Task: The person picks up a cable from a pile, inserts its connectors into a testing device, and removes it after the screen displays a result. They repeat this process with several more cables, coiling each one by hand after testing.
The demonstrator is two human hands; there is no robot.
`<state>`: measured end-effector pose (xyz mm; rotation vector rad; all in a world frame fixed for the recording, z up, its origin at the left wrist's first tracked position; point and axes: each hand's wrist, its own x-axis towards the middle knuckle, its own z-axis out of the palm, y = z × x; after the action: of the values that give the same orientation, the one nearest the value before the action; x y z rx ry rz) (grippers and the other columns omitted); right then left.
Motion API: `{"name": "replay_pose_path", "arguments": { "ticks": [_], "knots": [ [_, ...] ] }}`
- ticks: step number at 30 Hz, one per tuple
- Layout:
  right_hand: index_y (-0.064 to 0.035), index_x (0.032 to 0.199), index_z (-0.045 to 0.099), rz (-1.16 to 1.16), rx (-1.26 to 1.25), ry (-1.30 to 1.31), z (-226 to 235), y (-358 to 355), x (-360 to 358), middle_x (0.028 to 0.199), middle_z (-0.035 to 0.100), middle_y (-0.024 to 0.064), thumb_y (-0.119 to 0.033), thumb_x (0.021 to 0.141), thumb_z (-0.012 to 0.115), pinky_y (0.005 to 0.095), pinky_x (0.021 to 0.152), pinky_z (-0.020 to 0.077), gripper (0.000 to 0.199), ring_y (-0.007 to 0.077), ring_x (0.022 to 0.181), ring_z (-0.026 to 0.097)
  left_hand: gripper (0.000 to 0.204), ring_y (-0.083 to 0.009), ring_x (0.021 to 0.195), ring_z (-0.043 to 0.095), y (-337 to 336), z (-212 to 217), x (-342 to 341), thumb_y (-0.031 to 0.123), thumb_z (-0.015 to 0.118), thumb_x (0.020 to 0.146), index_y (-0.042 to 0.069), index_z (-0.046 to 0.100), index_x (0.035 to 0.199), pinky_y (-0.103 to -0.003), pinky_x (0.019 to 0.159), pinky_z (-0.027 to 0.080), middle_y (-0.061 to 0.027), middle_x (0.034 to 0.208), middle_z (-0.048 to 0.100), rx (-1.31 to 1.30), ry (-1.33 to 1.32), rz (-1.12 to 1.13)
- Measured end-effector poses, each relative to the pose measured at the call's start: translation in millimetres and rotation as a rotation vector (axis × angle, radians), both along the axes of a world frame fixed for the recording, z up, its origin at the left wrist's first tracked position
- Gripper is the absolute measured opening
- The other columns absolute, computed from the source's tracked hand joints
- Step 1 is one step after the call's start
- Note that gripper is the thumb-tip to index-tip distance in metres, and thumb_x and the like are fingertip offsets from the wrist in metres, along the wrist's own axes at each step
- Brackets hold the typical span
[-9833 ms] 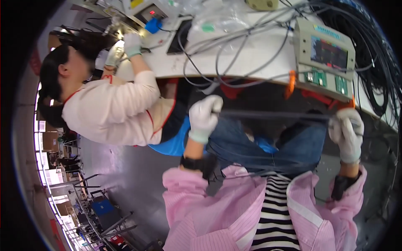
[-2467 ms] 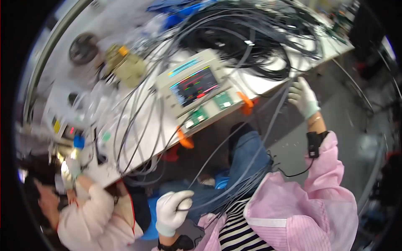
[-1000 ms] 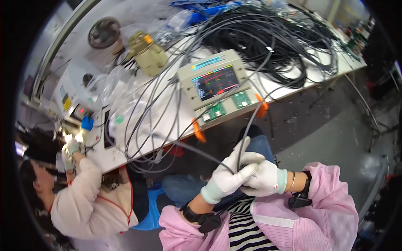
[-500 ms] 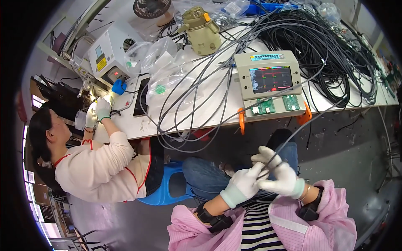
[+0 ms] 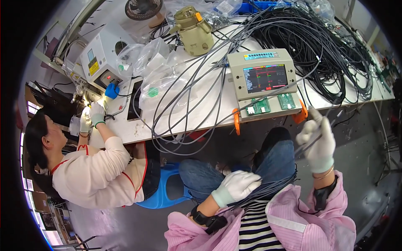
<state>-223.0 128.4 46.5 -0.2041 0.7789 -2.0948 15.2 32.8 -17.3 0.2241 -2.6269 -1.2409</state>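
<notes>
Both my hands wear white gloves and hold one bundle of thin grey cables (image 5: 279,184) stretched between them over my lap. My left hand (image 5: 237,187) is closed around the bundle low, near my striped shirt. My right hand (image 5: 318,141) grips the same bundle higher, to the right, below the table edge. Ahead of my hands, a beige tester box (image 5: 264,83) with a lit screen and two green circuit boards stands at the front edge of the white table (image 5: 197,109). Loose grey cable loops (image 5: 184,100) run across the table and hang over its edge.
A big pile of coiled black cables (image 5: 322,46) covers the table's right part. A seated co-worker (image 5: 90,167) on a blue stool (image 5: 163,193) works at the left beside a white machine (image 5: 104,60). Clear plastic bags (image 5: 157,75), an olive jug (image 5: 193,29) and a fan (image 5: 144,8) stand farther back.
My hands were together on the cables in front of me; now they have drawn apart, the right one up and right, the left one down, stretching the bundle.
</notes>
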Motion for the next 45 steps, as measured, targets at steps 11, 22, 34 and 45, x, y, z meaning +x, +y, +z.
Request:
{"name": "replay_pose_path", "arguments": {
  "ticks": [11,22,34,45],
  "knots": [
    [0.0010,0.082,0.060,0.369,0.363,0.941,3.4,9.8,32.4,0.058,0.056,0.0079,-0.022,0.087,0.049,0.0275,0.044,0.0383,0.026,0.0158,0.047,0.052,0.041,-0.0249,0.086,0.061,-22.7,12.2,22.2,0.035,0.056,0.084,0.010,0.054,0.116,-0.035,0.076,0.048,-0.0103,0.100,0.061,0.297,-0.266,0.159],
    [-0.0054,0.084,0.061,0.540,0.467,1.414,-8.8,-4.4,65.1,0.059,0.055,0.0171,-0.027,0.083,0.058,0.0395,0.049,0.0449,0.022,0.0368,0.057,0.057,0.031,-0.0065,0.059,0.053,-16.2,68.1,-40.1,0.017,0.052,0.090,-0.005,0.056,0.111,-0.019,0.053,0.043,-0.0139,0.095,0.065,0.920,0.247,0.339],
    [-0.0001,0.103,0.058,0.009,0.610,0.897,-16.5,-3.0,24.2,0.057,0.048,-0.0041,-0.013,0.088,0.051,0.0201,0.045,0.0362,0.021,0.0036,0.048,0.045,0.029,-0.0046,0.033,0.035,-35.1,47.9,-79.2,0.025,0.049,0.091,-0.001,0.058,0.082,-0.018,0.034,0.027,-0.0028,0.049,0.049,0.970,0.096,0.627],
    [0.0015,0.109,0.057,0.075,0.559,0.965,-29.6,-2.0,8.2,0.046,0.045,-0.0029,-0.027,0.097,0.034,0.0191,0.044,0.0321,0.038,0.0042,0.039,0.039,0.028,-0.0056,0.036,0.038,-33.6,35.3,-91.4,0.023,0.050,0.091,-0.001,0.057,0.077,-0.018,0.034,0.027,-0.0013,0.046,0.046,1.027,0.239,0.698]
  ]
}}
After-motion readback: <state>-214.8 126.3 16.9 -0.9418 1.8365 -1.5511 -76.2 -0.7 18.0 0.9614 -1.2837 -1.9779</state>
